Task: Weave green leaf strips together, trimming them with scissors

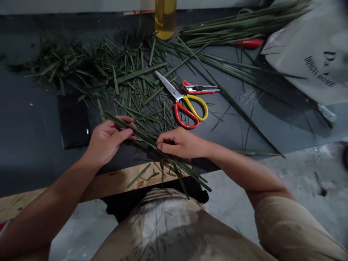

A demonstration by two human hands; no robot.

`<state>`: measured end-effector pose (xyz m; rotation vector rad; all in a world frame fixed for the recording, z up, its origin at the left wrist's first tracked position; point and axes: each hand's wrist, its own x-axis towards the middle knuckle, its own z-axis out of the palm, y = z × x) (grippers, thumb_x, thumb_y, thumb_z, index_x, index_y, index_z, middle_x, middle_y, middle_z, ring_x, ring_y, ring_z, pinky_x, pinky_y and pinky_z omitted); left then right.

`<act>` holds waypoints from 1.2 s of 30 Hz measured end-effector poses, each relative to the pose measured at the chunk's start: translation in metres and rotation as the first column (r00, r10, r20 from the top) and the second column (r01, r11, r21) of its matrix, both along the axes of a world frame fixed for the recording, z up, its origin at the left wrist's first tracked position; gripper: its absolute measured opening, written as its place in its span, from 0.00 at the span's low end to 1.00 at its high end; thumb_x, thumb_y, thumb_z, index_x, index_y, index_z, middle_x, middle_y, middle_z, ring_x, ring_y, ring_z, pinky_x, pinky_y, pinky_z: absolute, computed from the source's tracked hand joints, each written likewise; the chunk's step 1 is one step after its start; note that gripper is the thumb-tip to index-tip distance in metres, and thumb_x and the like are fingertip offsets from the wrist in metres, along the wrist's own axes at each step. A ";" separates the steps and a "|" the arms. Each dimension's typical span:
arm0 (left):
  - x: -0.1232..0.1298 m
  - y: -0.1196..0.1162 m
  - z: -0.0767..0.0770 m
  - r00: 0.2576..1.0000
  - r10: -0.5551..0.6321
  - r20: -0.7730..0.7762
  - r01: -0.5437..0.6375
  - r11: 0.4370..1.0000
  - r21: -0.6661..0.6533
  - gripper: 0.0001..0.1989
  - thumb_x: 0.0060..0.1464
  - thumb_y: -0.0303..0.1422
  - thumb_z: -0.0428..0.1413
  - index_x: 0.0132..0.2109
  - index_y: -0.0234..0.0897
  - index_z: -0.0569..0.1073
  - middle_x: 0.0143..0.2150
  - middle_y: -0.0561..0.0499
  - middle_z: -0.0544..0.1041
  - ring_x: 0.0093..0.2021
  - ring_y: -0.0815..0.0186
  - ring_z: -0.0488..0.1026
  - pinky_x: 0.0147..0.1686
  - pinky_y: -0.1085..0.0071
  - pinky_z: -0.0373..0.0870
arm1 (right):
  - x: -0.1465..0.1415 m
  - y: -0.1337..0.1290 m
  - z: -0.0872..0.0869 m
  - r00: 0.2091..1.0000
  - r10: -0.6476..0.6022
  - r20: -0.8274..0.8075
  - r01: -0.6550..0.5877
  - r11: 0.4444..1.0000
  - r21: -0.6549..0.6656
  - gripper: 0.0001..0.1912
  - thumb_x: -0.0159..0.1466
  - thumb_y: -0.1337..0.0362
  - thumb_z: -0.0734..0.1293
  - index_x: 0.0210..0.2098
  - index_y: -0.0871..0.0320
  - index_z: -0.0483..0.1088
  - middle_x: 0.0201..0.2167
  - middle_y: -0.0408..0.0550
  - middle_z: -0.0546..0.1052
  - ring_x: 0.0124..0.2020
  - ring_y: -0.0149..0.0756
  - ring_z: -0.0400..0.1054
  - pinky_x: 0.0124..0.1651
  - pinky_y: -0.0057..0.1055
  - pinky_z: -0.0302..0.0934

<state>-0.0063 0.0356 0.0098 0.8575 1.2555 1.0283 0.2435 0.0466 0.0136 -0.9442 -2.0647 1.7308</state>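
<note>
Long green leaf strips (145, 137) stretch between my two hands, slanting down to the right over the table's front edge. My left hand (110, 137) is closed on their upper left end, thumb on top. Farther along, my right hand (179, 143) pinches the same strips between thumb and fingers. Just beyond my right hand lie scissors (178, 96) with one red and one yellow handle, blades slightly apart. A red utility knife (201, 88) rests beside them. Cut leaf pieces (136, 81) are heaped behind my hands.
A black phone-like slab (73, 121) lies left of my left hand. At the back stands a bottle of yellow liquid (165, 18). A bundle of long leaves (231, 27) and a printed pale bag (310, 54) occupy the back right. The table has a wooden front edge (114, 179).
</note>
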 end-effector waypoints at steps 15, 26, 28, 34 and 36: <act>-0.005 -0.002 -0.008 0.969 -0.234 -0.079 0.228 0.971 -0.072 0.18 0.41 0.33 0.73 0.40 0.36 0.79 0.34 0.50 0.83 0.31 0.64 0.80 0.33 0.68 0.82 | -0.014 -0.014 -0.015 0.992 -0.070 0.101 0.032 0.940 0.339 0.14 0.68 0.52 0.69 0.37 0.57 0.75 0.26 0.40 0.76 0.25 0.26 0.62 0.34 0.27 0.51; -0.003 -0.003 -0.002 0.974 -0.209 0.084 0.219 0.969 -0.119 0.15 0.40 0.30 0.74 0.35 0.35 0.79 0.27 0.54 0.80 0.22 0.71 0.74 0.23 0.77 0.73 | -0.012 -0.010 -0.008 0.996 -0.039 0.078 0.015 0.958 0.285 0.10 0.67 0.64 0.62 0.35 0.59 0.73 0.22 0.37 0.65 0.24 0.25 0.55 0.33 0.27 0.50; -0.003 -0.004 -0.002 0.980 -0.144 0.134 0.162 0.977 -0.135 0.14 0.39 0.30 0.74 0.34 0.35 0.80 0.27 0.54 0.80 0.21 0.72 0.73 0.21 0.78 0.72 | -0.011 -0.008 -0.007 1.000 -0.019 0.013 0.016 0.978 0.207 0.07 0.66 0.64 0.63 0.37 0.59 0.72 0.24 0.37 0.67 0.26 0.26 0.57 0.34 0.27 0.53; -0.001 -0.002 -0.004 0.986 -0.016 0.167 0.036 0.992 -0.119 0.14 0.40 0.27 0.74 0.35 0.35 0.80 0.30 0.54 0.81 0.23 0.73 0.73 0.22 0.80 0.73 | -0.006 -0.001 -0.008 0.980 -0.006 -0.199 -0.032 0.982 -0.188 0.13 0.59 0.68 0.65 0.44 0.60 0.70 0.29 0.37 0.67 0.30 0.26 0.60 0.35 0.25 0.57; -0.001 -0.001 -0.005 0.982 0.035 0.188 -0.014 0.994 -0.110 0.13 0.41 0.25 0.73 0.34 0.35 0.79 0.31 0.55 0.80 0.25 0.73 0.74 0.23 0.80 0.73 | -0.004 0.001 -0.009 0.969 -0.014 -0.245 -0.041 0.975 -0.219 0.17 0.58 0.68 0.66 0.48 0.60 0.71 0.30 0.36 0.66 0.30 0.25 0.59 0.33 0.25 0.57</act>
